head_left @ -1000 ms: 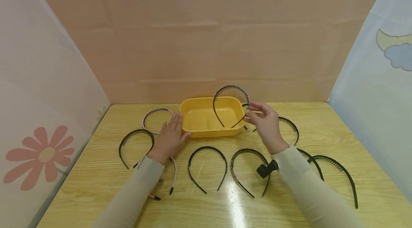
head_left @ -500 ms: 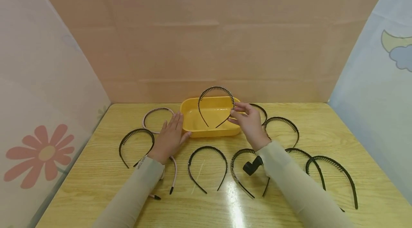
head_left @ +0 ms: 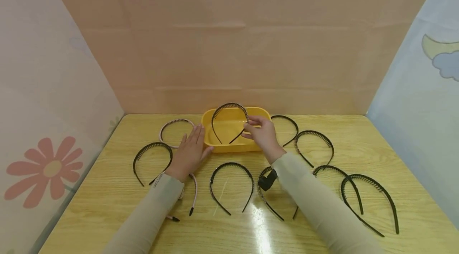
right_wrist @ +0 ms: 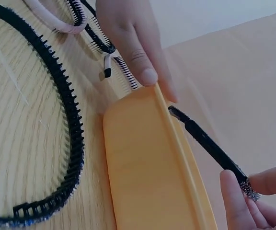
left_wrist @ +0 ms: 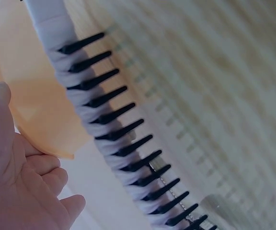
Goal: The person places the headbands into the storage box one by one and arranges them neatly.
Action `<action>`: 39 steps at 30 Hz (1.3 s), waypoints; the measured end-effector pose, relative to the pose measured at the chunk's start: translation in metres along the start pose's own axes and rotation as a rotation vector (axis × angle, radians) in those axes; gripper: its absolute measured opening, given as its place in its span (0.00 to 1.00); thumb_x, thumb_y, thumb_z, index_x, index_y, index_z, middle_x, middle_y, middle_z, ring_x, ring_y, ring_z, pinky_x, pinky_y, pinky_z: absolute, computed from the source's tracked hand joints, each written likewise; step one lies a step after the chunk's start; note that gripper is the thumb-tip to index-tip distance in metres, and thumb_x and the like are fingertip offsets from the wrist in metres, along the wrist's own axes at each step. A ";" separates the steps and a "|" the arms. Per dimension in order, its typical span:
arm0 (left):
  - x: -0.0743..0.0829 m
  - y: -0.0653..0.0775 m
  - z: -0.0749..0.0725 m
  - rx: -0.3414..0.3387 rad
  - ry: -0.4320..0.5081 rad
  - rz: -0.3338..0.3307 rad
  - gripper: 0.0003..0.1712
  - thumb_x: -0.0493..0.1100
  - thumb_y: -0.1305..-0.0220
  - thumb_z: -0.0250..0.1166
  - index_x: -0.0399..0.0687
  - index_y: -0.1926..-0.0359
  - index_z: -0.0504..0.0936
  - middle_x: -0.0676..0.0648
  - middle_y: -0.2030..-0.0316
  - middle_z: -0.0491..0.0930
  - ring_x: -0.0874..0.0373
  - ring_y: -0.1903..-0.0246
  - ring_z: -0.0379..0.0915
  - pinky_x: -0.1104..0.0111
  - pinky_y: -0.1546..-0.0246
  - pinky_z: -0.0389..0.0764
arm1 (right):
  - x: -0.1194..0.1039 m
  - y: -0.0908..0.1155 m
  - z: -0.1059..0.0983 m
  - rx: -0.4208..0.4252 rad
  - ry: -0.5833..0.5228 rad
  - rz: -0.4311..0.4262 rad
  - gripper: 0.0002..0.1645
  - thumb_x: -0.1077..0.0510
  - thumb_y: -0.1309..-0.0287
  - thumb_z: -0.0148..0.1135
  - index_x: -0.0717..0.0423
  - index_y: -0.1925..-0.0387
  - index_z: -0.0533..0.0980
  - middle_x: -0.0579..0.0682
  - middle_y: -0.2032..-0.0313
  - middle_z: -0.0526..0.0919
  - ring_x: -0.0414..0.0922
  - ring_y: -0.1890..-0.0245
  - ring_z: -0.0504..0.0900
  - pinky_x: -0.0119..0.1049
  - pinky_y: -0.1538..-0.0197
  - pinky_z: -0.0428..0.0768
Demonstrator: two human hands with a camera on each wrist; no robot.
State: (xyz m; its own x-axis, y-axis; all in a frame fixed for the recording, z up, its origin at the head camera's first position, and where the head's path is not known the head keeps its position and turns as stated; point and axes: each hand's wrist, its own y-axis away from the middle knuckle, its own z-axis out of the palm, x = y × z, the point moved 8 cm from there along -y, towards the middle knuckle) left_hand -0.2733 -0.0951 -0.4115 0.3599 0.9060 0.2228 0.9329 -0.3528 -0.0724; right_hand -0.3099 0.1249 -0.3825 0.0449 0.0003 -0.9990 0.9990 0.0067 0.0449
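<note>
Over the yellow plastic basin [head_left: 233, 149], my right hand [head_left: 266, 134] pinches a black toothed headband [head_left: 229, 104] by its right side. The band's two ends point down into the basin. In the right wrist view, thumb and fingers grip this headband [right_wrist: 212, 146] near a glittery patch. My left hand [head_left: 187, 154] rests against the basin's left end with its fingers straight. Behind that hand lies a pale pink headband [head_left: 160, 132]; a similar pale wrapped headband with black teeth [left_wrist: 87, 103] fills the middle of the left wrist view.
On the wooden table [head_left: 236, 234] lie several more headbands: a black one [head_left: 134, 162] at left, one in front [head_left: 211, 184], another [head_left: 331, 146] at right, and two overlapping near the right edge, one of them [head_left: 391, 202] outermost. A brown backdrop [head_left: 229, 47] stands behind.
My right hand has carried the black headband leftward across the basin and lowered it slightly. The left hand has stayed at the basin's left end.
</note>
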 end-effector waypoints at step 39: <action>-0.001 0.004 -0.002 0.042 0.000 0.000 0.46 0.60 0.21 0.48 0.32 0.21 0.45 0.34 0.21 0.45 0.41 0.22 0.41 0.42 0.26 0.50 | 0.014 -0.018 0.035 -0.097 0.429 -0.016 0.30 0.66 0.31 0.61 0.69 0.31 0.67 0.66 0.48 0.79 0.53 0.63 0.88 0.34 0.60 0.87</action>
State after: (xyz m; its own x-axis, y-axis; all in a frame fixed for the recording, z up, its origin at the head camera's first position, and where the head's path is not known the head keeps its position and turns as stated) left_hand -0.2700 -0.0983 -0.4097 0.3602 0.9060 0.2223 0.9325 -0.3429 -0.1136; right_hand -0.3268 0.0900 -0.3975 0.0021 0.4147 -0.9100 0.9933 0.1041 0.0497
